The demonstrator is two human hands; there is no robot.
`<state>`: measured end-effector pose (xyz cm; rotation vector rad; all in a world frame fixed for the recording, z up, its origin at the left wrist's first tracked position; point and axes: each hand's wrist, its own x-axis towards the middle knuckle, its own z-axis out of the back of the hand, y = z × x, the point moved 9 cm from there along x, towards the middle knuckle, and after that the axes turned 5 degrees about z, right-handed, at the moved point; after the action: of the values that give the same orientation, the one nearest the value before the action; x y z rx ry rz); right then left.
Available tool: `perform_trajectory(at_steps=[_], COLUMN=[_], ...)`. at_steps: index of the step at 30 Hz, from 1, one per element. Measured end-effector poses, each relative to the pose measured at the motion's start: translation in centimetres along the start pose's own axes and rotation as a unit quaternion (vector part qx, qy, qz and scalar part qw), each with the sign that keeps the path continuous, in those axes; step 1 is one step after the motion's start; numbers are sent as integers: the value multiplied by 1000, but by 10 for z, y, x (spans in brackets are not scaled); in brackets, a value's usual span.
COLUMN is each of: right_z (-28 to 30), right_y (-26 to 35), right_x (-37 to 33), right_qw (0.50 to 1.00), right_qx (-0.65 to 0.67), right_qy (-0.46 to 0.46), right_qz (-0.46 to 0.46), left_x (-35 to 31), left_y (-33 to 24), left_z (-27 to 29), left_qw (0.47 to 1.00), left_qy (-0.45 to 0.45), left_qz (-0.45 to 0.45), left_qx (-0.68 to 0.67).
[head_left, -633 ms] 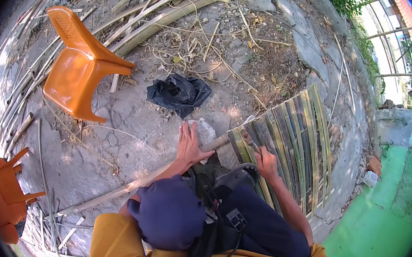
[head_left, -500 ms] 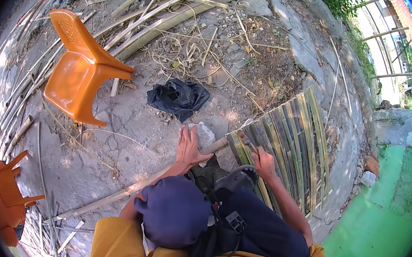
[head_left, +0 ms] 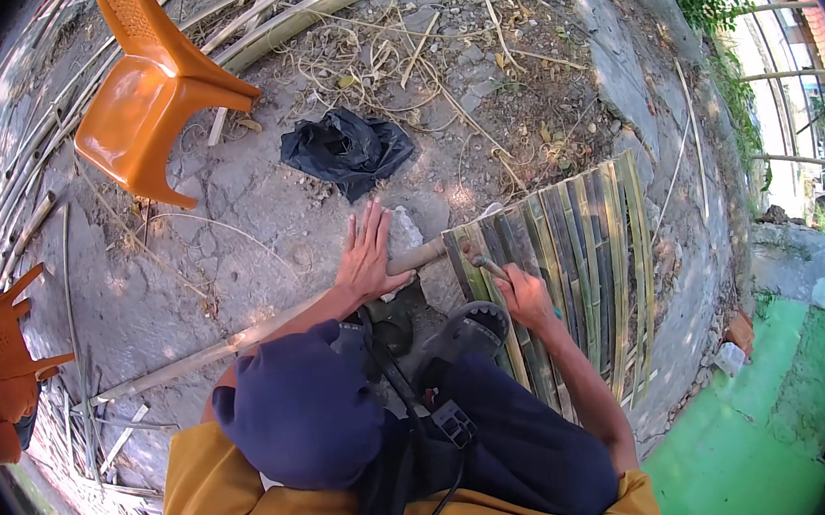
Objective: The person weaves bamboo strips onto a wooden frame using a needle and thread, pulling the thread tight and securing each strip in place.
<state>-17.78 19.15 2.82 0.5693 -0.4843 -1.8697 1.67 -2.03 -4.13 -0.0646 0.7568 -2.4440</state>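
Observation:
My left hand (head_left: 365,256) rests with fingers stretched out, its thumb side against a long bamboo pole (head_left: 420,257) and its fingertips beside a pale stone (head_left: 405,228). The pole runs from the lower left to the corner of a panel of split bamboo slats (head_left: 594,259), which lies slanted on the ground at my right. My right hand (head_left: 529,297) grips a hammer (head_left: 490,267) by its handle, over the panel's left slats. The hammer's head is near the pole's end; whether it touches cannot be seen. My sandalled foot (head_left: 476,331) stands beside the panel.
A black plastic bag (head_left: 348,152) lies ahead of my left hand. An orange plastic chair (head_left: 154,94) stands at the far left, another (head_left: 6,360) at the left rim. Loose bamboo strips (head_left: 307,17) are piled at the back. Green-painted floor (head_left: 732,425) lies at lower right.
The whole view has shifted slightly. The hammer's head has moved up and to the left relative to my right hand. My left hand stays flat by the pole and stone.

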Motion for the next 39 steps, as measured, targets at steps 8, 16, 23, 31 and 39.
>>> perform_trajectory(at_steps=[8, 16, 23, 31, 39], right_z=[-1, 7, 44, -1, 39], right_y=[6, 32, 69, 22, 50], right_x=[24, 17, 20, 42, 18], right_qw=[985, 915, 917, 963, 928], right_qx=[-47, -89, 22, -66, -44], right_qy=[91, 109, 67, 137, 32], right_qz=[136, 379, 393, 222, 369], left_x=[-1, -5, -4, 0, 3], left_y=[4, -4, -1, -3, -6], left_z=[1, -5, 1, 2, 1], left_qw=[1000, 999, 999, 999, 999], left_qy=[12, 47, 41, 44, 38], left_qz=[-1, 2, 11, 10, -8], left_qx=[11, 19, 31, 28, 26])
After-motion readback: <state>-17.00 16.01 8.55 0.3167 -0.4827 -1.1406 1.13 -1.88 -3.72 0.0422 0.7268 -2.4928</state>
